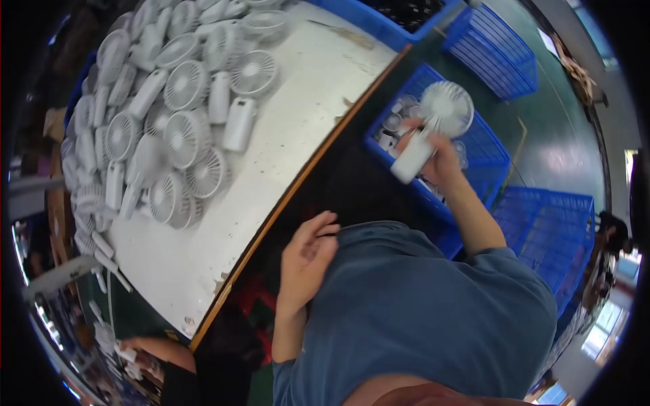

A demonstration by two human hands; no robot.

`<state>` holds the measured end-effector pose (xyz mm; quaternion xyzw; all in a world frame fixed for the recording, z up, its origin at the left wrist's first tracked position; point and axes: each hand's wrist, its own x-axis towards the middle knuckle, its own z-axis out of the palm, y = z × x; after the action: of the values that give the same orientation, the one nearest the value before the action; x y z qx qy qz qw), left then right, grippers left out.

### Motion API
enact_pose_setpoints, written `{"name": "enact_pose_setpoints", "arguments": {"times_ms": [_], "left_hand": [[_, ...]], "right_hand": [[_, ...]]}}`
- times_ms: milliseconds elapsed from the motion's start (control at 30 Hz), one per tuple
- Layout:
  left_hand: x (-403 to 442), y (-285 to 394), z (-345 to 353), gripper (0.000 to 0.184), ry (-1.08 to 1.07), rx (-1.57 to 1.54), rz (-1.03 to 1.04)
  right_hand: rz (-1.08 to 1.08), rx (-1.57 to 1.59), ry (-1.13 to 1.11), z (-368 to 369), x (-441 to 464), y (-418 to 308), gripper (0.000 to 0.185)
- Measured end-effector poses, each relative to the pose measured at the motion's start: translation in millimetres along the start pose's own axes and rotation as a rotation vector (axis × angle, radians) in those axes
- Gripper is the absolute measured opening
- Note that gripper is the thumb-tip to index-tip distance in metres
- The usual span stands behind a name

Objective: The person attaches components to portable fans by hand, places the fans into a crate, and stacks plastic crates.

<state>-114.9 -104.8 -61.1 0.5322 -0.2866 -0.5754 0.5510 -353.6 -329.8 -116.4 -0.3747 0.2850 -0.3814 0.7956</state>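
Observation:
My right hand (440, 159) is closed around the handle of a white handheld fan (412, 157), whose round head tilts up and away over a blue basket (484, 145). Inside that basket lie small white parts and fans. My left hand (308, 260) hangs in front of my body near the table's edge, its fingers partly curled and apart, holding nothing. To the left, a large heap of white fans (186, 84) covers much of the white table (264, 183).
More blue baskets stand on the floor, one at the upper right (491, 47) and one at the right (545, 233). A blue bin (372, 24) with dark items sits at the table's top edge. A co-worker's arm (166, 348) reaches in at the lower left.

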Motion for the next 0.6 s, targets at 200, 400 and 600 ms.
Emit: {"name": "enact_pose_setpoints", "arguments": {"times_ms": [200, 400, 600], "left_hand": [[1.7, -0.5, -27.1, 0.041, 0.134, 0.040, -0.011], [-10.0, 15.5, -58.5, 0.040, 0.387, 0.117, 0.165], [-31.2, 40.4, -133.6, 0.055, 1.005, 0.790, 0.383]], "right_hand": [[0.354, -1.029, 0.870, -272.3, -13.2, 69.7, 0.016], [0.507, -1.145, 0.894, -382.6, -30.6, 130.2, 0.049], [0.519, -1.139, 0.731, -349.9, 0.8, 137.1, 0.041]]}}
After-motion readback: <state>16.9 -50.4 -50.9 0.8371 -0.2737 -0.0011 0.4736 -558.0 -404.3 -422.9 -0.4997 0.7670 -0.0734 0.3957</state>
